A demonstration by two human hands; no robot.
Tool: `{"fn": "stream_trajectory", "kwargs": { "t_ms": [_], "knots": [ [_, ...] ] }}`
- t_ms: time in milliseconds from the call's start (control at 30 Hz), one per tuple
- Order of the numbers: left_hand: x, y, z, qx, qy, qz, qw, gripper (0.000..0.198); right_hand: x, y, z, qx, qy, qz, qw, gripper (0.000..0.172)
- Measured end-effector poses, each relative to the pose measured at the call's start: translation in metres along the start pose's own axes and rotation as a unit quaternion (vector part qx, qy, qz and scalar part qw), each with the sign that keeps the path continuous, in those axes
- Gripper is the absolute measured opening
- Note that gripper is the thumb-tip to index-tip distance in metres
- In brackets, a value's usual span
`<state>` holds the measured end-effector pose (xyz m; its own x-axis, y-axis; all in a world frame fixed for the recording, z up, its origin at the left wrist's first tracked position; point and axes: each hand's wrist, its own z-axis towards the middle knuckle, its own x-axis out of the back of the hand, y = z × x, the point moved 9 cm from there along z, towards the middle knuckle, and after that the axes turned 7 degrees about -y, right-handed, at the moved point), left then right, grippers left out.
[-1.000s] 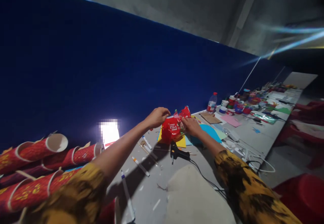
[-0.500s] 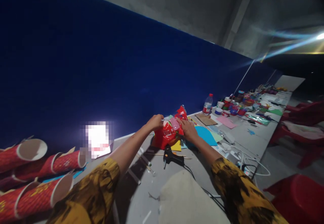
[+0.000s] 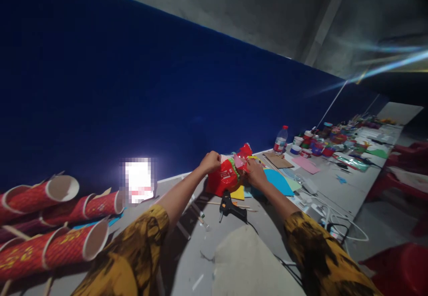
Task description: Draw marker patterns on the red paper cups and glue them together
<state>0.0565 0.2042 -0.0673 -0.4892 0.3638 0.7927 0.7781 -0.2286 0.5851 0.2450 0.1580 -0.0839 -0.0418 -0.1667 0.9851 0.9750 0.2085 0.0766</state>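
A shiny red plastic bag with white print sits on the grey table, far out at arm's length. My left hand is closed in a fist on the bag's upper left edge. My right hand pinches the bag's right side, where a pink piece and a crumpled red flap stick up. Both arms are stretched forward in yellow and black patterned sleeves. Under the bag lie a yellow sheet and a blue sheet.
A black glue gun with its cord lies just before the bag. Stacked red paper cups lie at the left. Markers, a water bottle, paint pots, white cables and red chairs fill the right. A blue wall runs behind.
Both hands have stayed on the red bag, with the left closing lower onto its top edge. The view has shifted slightly.
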Motion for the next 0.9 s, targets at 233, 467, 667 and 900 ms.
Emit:
{"fn": "stream_trajectory", "kwargs": {
  "t_ms": [233, 467, 667, 900],
  "knots": [
    [-0.008, 0.000, -0.003, 0.029, 0.001, -0.075, 0.997, 0.042, -0.004, 0.005, 0.000, 0.009, 0.002, -0.015, 1.000, 0.059],
    [-0.006, 0.001, -0.006, 0.057, 0.027, -0.083, 0.995, 0.041, -0.002, 0.003, 0.000, 0.019, 0.021, -0.030, 0.999, 0.051],
    [-0.002, 0.006, -0.012, 0.085, 0.097, -0.081, 0.988, 0.040, -0.002, 0.006, 0.001, 0.016, 0.028, -0.039, 0.999, 0.053],
    [0.022, -0.003, -0.025, 0.108, 0.210, -0.105, 0.966, 0.040, -0.004, 0.016, 0.002, -0.002, 0.022, -0.048, 0.999, 0.054]
  ]
}}
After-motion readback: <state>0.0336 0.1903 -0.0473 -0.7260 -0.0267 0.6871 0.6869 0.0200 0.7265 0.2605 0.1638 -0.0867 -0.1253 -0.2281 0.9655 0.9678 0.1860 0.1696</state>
